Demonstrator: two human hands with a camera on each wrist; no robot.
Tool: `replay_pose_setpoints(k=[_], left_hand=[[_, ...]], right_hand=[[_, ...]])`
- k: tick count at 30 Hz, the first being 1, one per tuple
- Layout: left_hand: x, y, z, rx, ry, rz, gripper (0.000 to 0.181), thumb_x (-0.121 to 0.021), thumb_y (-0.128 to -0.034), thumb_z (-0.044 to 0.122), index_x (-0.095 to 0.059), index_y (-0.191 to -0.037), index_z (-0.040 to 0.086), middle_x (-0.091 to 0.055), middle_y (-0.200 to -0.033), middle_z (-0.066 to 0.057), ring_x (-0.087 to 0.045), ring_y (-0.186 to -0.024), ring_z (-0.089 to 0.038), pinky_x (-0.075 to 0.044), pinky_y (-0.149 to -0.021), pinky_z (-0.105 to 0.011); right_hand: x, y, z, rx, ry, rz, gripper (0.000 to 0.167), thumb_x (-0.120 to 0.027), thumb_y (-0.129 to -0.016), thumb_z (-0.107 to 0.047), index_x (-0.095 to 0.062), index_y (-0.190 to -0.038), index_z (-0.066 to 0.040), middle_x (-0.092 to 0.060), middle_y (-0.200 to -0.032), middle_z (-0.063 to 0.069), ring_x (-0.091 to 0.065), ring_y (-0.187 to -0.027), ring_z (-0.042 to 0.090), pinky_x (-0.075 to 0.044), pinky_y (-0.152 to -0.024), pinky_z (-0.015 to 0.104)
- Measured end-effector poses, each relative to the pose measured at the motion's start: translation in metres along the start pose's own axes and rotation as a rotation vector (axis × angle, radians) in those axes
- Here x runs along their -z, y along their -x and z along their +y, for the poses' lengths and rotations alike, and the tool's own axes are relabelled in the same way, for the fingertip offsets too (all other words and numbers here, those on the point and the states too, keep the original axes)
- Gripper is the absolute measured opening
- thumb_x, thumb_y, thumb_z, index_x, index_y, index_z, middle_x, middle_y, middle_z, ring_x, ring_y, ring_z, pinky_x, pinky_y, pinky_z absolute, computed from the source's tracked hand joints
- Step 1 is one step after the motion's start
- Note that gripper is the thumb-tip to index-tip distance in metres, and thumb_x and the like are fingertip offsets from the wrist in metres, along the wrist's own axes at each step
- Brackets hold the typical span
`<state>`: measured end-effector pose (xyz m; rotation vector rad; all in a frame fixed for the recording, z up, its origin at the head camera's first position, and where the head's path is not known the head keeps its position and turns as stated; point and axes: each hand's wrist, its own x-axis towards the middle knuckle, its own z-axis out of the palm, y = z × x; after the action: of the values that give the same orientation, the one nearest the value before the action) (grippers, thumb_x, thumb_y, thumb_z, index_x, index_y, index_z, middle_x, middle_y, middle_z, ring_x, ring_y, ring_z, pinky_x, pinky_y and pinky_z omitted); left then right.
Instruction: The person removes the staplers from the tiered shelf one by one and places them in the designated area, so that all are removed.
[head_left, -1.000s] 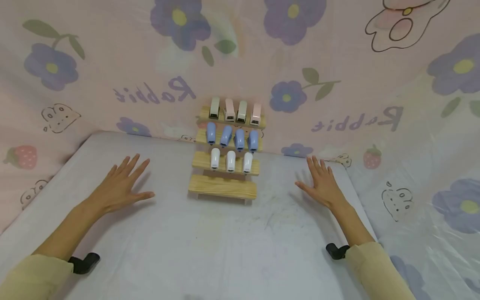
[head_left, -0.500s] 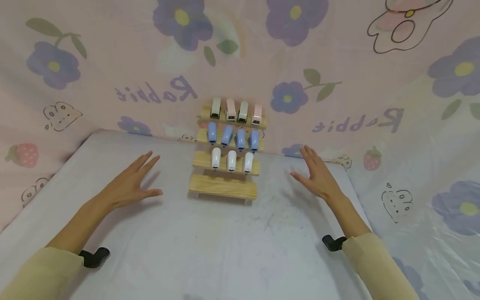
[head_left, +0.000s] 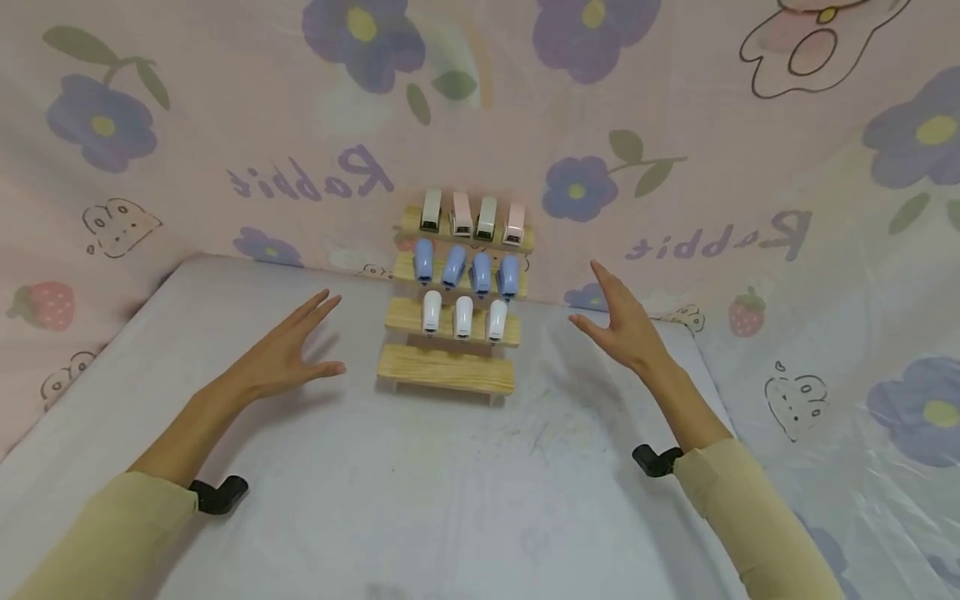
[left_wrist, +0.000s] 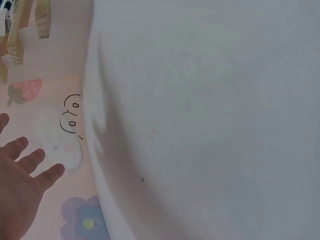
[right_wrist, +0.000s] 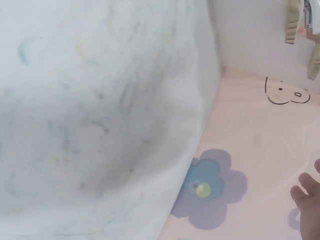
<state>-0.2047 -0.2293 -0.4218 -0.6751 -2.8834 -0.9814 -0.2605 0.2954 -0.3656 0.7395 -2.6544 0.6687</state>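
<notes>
My left hand [head_left: 277, 360] hovers over the table left of a stepped wooden rack [head_left: 446, 372], fingers extended and thumb apart. On the rack's right, my right hand [head_left: 628, 332] is held up in the same way, thumb and fingers spread. Neither hand touches anything. Small staplers stand in rows on the rack: pale green [head_left: 431, 210] and pink ones [head_left: 514, 223] on the top step, several blue ones [head_left: 481, 272] below, then three white ones [head_left: 463, 317]. Only fingers and part of the palm of the left hand [left_wrist: 20, 192] show in the left wrist view.
A white cloth [head_left: 420, 500] covers the table, with dark smudges right of the rack. Behind it hangs a pink curtain [head_left: 495, 125] printed with flowers and rabbits. Black wrist mounts [head_left: 220, 495] stick out from both sleeves.
Both hands have moved inward and forward, closer to the rack from either side. The staplers and the rack stay in place.
</notes>
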Motion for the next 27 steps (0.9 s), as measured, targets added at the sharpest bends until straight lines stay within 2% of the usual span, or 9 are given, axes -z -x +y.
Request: replay_pose_setpoints(k=[7, 11, 14, 20, 27], left_hand=[[-0.003, -0.009, 0.0, -0.033, 0.057, 0.019, 0.101, -0.081, -0.0833, 0.038, -0.019, -0.16, 0.016, -0.013, -0.165, -0.014, -0.015, -0.148, -0.042, -0.022, -0.109, -0.07], [-0.003, -0.014, 0.003, -0.056, 0.114, 0.042, 0.095, -0.082, -0.0836, 0.031, -0.026, -0.159, 0.017, -0.019, -0.163, -0.015, -0.023, -0.145, -0.042, -0.032, -0.108, -0.064], [-0.005, -0.019, 0.006, -0.069, 0.192, 0.058, 0.088, -0.082, -0.084, 0.023, -0.032, -0.157, 0.018, -0.023, -0.162, -0.013, -0.03, -0.143, -0.04, -0.039, -0.107, -0.056], [-0.01, -0.03, 0.01, -0.073, 0.358, 0.042, 0.081, -0.08, -0.0852, 0.013, -0.038, -0.154, 0.017, -0.031, -0.159, -0.01, -0.036, -0.141, -0.036, -0.037, -0.109, -0.053], [-0.012, -0.044, 0.014, -0.083, 0.452, 0.013, 0.078, -0.077, -0.0878, 0.013, -0.037, -0.154, 0.017, -0.037, -0.156, -0.012, -0.04, -0.139, -0.039, -0.038, -0.11, -0.051]], right_hand=[[0.004, -0.02, -0.012, 0.057, -0.079, 0.067, 0.088, -0.076, -0.088, -0.018, -0.023, -0.157, -0.006, -0.035, -0.157, 0.016, -0.039, -0.138, 0.039, -0.034, -0.11, 0.057], [0.004, -0.032, -0.018, 0.071, -0.117, 0.077, 0.084, -0.077, -0.088, -0.014, -0.028, -0.155, -0.004, -0.038, -0.154, 0.018, -0.044, -0.135, 0.039, -0.04, -0.106, 0.055], [0.004, -0.039, -0.024, 0.08, -0.155, 0.085, 0.081, -0.078, -0.086, -0.012, -0.033, -0.153, -0.002, -0.04, -0.151, 0.019, -0.046, -0.133, 0.04, -0.043, -0.104, 0.054], [0.001, -0.055, -0.034, 0.089, -0.237, 0.111, 0.082, -0.08, -0.083, -0.007, -0.036, -0.151, -0.002, -0.044, -0.148, 0.02, -0.05, -0.129, 0.04, -0.045, -0.103, 0.051], [-0.001, -0.078, -0.047, 0.063, -0.344, 0.136, 0.082, -0.08, -0.083, -0.004, -0.036, -0.152, -0.007, -0.049, -0.145, 0.018, -0.052, -0.128, 0.037, -0.043, -0.106, 0.047]])
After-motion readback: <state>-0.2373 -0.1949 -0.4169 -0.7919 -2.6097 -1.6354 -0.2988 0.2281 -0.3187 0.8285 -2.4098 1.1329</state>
